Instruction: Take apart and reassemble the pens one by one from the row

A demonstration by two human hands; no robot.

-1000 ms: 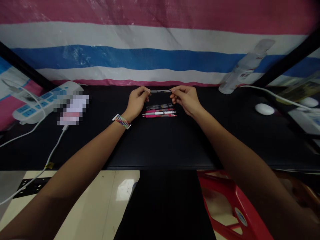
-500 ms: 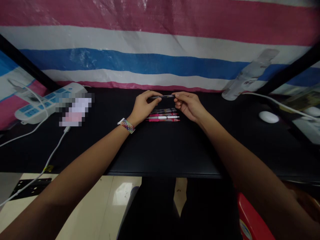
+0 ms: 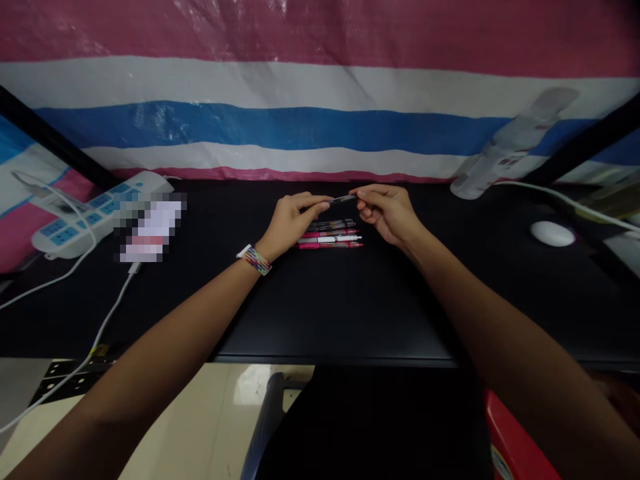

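A dark pen (image 3: pixel 343 199) is held off the table between my two hands, tilted slightly up toward the right. The fingertips of my left hand (image 3: pixel 296 217) pinch its left end, and a woven multicoloured band circles that wrist. My right hand (image 3: pixel 389 208) grips the other end between thumb and fingers. Just below, several pens lie side by side on the black table (image 3: pixel 330 307): dark ones at the back, then a white pen (image 3: pixel 340 239) and a pink-red pen (image 3: pixel 330 245) at the front. My left hand partly hides their left ends.
At the left are a white power strip (image 3: pixel 70 230) and a pixelated flat item (image 3: pixel 150 230) with a white cable. A clear bottle (image 3: pixel 505 157) stands at the back right, near a white mouse (image 3: pixel 553 234). Striped sheeting (image 3: pixel 300 127) hangs behind the table.
The held pen has gone from nearly level to tilted, and its left end now sits at my left fingertips. The view has shifted slightly.
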